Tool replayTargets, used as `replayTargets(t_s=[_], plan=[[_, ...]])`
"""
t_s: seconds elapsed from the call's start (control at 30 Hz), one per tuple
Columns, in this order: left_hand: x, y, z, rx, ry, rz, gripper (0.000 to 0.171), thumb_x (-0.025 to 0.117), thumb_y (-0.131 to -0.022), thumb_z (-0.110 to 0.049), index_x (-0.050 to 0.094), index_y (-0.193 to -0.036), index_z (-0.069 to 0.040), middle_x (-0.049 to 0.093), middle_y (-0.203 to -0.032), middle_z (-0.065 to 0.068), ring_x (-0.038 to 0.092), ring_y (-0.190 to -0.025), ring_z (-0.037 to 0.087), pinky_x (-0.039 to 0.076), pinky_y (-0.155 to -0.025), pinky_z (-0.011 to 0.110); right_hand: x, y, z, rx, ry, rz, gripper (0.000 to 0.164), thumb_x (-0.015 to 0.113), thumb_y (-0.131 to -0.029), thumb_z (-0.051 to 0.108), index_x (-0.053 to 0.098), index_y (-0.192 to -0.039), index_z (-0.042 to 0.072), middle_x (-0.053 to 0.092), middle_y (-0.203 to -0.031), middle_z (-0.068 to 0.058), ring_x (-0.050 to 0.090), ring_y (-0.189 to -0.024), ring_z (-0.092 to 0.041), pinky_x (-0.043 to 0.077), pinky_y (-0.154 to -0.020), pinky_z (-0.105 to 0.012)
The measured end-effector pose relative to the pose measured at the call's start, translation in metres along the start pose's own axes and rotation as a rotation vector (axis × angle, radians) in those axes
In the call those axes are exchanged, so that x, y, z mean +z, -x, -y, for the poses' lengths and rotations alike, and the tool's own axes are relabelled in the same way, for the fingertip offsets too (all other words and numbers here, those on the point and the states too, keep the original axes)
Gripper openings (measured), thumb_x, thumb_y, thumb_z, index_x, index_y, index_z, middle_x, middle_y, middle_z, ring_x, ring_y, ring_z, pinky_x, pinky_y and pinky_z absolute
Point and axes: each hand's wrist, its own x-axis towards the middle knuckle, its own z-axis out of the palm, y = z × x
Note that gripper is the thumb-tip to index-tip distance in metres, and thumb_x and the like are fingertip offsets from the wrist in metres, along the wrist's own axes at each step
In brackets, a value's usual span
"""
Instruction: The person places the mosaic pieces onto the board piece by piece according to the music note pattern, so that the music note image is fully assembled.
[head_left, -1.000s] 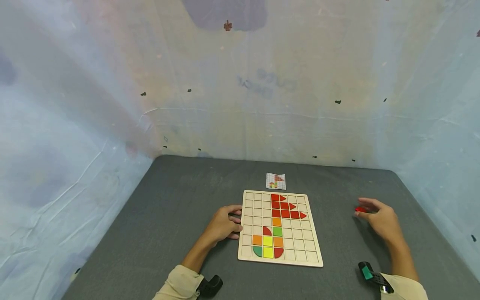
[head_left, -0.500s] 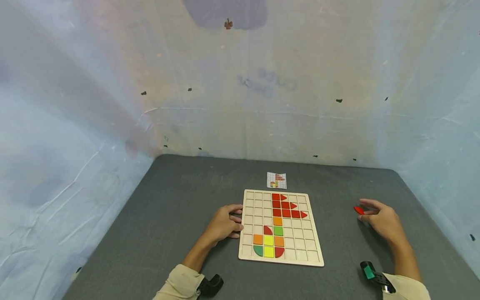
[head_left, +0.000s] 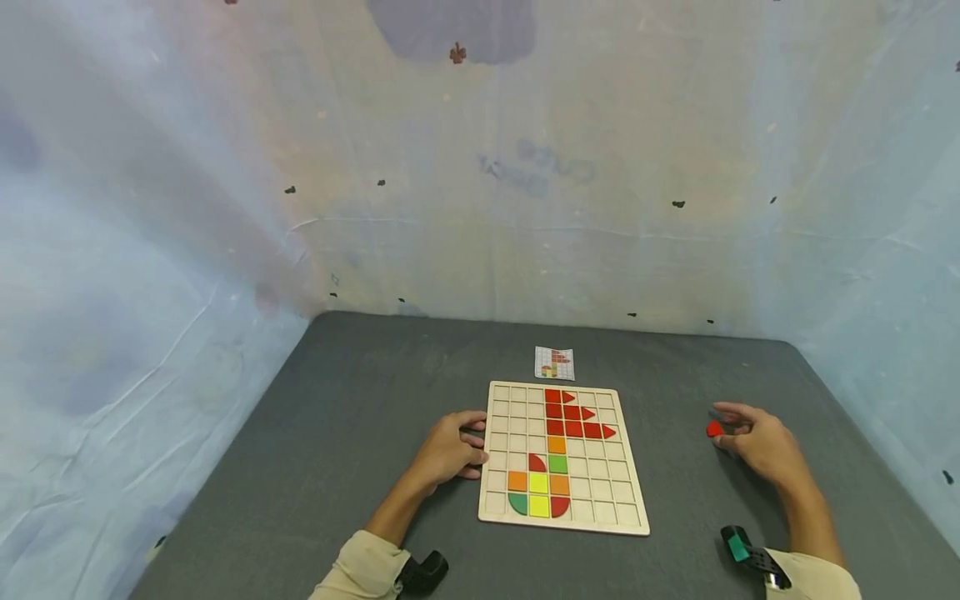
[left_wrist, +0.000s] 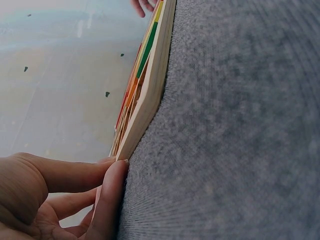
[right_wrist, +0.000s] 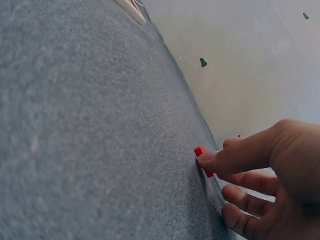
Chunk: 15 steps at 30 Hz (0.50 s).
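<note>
A square wooden grid board (head_left: 600, 467) lies on the dark grey table, with red, orange, yellow and green flat pieces set in some cells. At its left edge, my left hand (head_left: 448, 450) grips the rim between thumb and fingers; the left wrist view shows the board's side (left_wrist: 152, 75) meeting the thumb tip. Off to the right of the board, my right hand (head_left: 767, 444) pinches a small red puzzle piece (head_left: 714, 428) between thumb and finger. In the right wrist view that red piece (right_wrist: 201, 150) is close to the table surface, partly covered by the thumb.
Behind the board lies a small printed card (head_left: 554, 363) showing a coloured grid pattern. Grey cloth (head_left: 375, 375) covers the table. A pale, marked sheet (head_left: 525, 250) hangs behind it and along both sides. Each wrist wears a black strap.
The red piece has turned in my right fingers and now shows a fuller, rounder outline. My right hand has shifted very slightly. The left hand stays at the board's edge.
</note>
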Motion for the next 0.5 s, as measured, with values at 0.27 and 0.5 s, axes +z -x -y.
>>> replayTargets(t_s=[0.27, 0.5], plan=[[0.0001, -0.0005, 0.0002, -0.002, 0.001, -0.005, 0.066, 0.077, -0.083, 0.011, 0.059, -0.146, 0.001, 0.061, -0.132, 0.018, 0.068, -0.099, 0.022, 0.067, -0.062, 0.036, 0.0011, -0.0009, 0.0017, -0.034, 0.015, 0.016, 0.047, 0.078, -0.092, 0.006, 0.066, -0.135, -0.006, 0.068, -0.121, -0.034, 0.067, -0.104, -0.044, 0.056, -0.076, -0.052], [0.0006, 0.0001, -0.0005, 0.004, 0.001, -0.004, 0.066, 0.077, -0.083, 0.011, 0.059, -0.146, 0.002, 0.061, -0.132, 0.018, 0.069, -0.099, 0.022, 0.067, -0.062, 0.036, 0.001, 0.0004, 0.0014, -0.046, 0.009, 0.026, 0.041, 0.079, -0.092, 0.008, 0.069, -0.129, -0.007, 0.072, -0.106, -0.02, 0.057, -0.081, -0.019, 0.043, -0.065, -0.031]])
